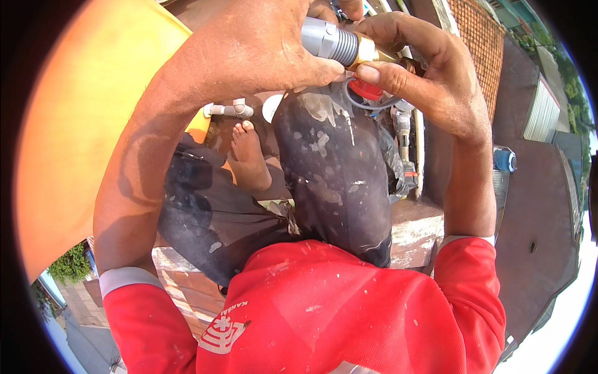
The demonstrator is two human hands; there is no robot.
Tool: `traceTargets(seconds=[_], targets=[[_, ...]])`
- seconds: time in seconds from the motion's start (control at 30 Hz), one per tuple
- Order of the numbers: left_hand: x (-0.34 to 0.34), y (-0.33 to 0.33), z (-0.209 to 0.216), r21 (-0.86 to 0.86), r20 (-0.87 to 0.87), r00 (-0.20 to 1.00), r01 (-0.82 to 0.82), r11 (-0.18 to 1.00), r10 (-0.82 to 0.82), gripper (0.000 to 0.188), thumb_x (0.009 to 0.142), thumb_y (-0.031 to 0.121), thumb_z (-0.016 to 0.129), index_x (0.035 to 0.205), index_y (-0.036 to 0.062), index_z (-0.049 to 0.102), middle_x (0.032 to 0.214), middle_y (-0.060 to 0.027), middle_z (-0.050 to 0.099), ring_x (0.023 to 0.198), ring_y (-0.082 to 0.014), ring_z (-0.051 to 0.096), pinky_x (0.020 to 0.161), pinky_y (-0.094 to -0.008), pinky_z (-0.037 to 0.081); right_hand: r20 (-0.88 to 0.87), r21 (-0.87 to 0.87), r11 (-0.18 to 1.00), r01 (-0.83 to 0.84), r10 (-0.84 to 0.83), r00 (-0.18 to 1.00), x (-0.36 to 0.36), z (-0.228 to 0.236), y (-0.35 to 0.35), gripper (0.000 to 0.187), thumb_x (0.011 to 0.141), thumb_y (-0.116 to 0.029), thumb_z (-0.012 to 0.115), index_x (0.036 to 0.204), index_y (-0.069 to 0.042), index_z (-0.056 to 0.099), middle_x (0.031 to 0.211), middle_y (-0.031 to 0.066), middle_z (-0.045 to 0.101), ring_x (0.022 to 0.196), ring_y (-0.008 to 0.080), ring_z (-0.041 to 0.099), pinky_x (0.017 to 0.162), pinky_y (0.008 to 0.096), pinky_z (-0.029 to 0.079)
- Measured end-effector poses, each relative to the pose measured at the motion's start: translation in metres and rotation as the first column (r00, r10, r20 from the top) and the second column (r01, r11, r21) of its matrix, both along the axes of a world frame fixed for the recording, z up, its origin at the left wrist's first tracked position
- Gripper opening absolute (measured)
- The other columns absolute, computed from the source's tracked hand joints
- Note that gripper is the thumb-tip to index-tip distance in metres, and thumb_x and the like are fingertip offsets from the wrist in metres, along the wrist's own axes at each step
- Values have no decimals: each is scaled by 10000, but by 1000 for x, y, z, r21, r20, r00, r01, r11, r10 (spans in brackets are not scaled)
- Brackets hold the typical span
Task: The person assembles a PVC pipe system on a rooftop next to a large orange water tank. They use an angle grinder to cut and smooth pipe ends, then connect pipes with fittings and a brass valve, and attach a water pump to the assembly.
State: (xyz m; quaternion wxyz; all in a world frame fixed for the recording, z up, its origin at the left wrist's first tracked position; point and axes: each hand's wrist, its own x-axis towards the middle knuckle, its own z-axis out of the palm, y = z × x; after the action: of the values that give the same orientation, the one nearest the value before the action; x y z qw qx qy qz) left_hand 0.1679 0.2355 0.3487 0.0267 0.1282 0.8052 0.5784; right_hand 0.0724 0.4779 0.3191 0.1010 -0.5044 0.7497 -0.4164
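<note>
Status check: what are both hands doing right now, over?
Left hand gripping grey threaded fitting. Right hand pinching its brass end, thumb by red valve handle. Nothing blocking.

My bare foot point(248, 157) rests far left beside a white pipe elbow point(229, 110). A blue-capped bottle point(504, 161) stands right, a yellow wall point(81, 124) left.

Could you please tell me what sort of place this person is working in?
Probably an outdoor rooftop or high ledge: sunlit roofs and trees lie far below, and the left hand and right hand hold a pipe fitting.
</note>
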Motion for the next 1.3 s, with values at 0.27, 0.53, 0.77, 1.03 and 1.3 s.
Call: traceTargets(seconds=[0.27, 0.53, 0.77, 1.03, 1.3], targets=[[6, 2, 11, -204, -187, 978, 51, 978, -90, 525, 818, -18, 856, 1293, 3, 635, 934, -80, 706, 911, -185, 735, 779, -349, 632, -71, 20, 999, 47, -46, 996, 5, -5, 3, 492, 1048, -321, 798, 1413, -4, 707, 1215, 117, 783, 1149, 190, 735, 971, 364, 594], [-36, 17, 38, -506, -105, 985, 65, 860, -137, 639, 802, 159, 914, 1349, 37, 607, 1082, -138, 727, 985, -274, 739, 861, -403, 626, 399, 1, 1000, -15, 14, 917, -30, -26, 21, 534, 1129, -437, 661, 1443, -6, 687, 1220, 104, 758, 1100, 153, 724, 954, 348, 590], [-104, 31, 42, -225, -144, 982, 85, 970, -120, 539, 804, 189, 995, 1221, 26, 696, 1144, -141, 753, 996, -193, 765, 901, -345, 638, 691, -506, 861, 58, 364, 625, -62, -62, 18, 263, 1159, -213, 635, 1318, -4, 643, 1110, 96, 736, 943, 140, 737, 863, 293, 606], [-143, 80, -78, 535, 209, 978, -124, 836, 11, 434, 1019, 131, 830, 1407, 19, 674, 1149, -59, 749, 1030, -151, 746, 901, -302, 633, 533, -689, 666, 286, 198, 823, -106, -109, 10, 254, 1124, -109, 678, 1335, 16, 613, 1220, 117, 723, 1084, 159, 734, 916, 304, 622], [-153, 34, -159, 556, 182, 935, -353, 753, 303, 291, 1104, 137, 706, 1369, 16, 701, 1143, -70, 772, 1002, -127, 735, 884, -278, 603, 111, -299, 922, 246, -223, 969, -133, -123, -15, 398, 967, -77, 861, 1338, -1, 739, 1210, 114, 729, 1103, 180, 707, 946, 352, 600]])
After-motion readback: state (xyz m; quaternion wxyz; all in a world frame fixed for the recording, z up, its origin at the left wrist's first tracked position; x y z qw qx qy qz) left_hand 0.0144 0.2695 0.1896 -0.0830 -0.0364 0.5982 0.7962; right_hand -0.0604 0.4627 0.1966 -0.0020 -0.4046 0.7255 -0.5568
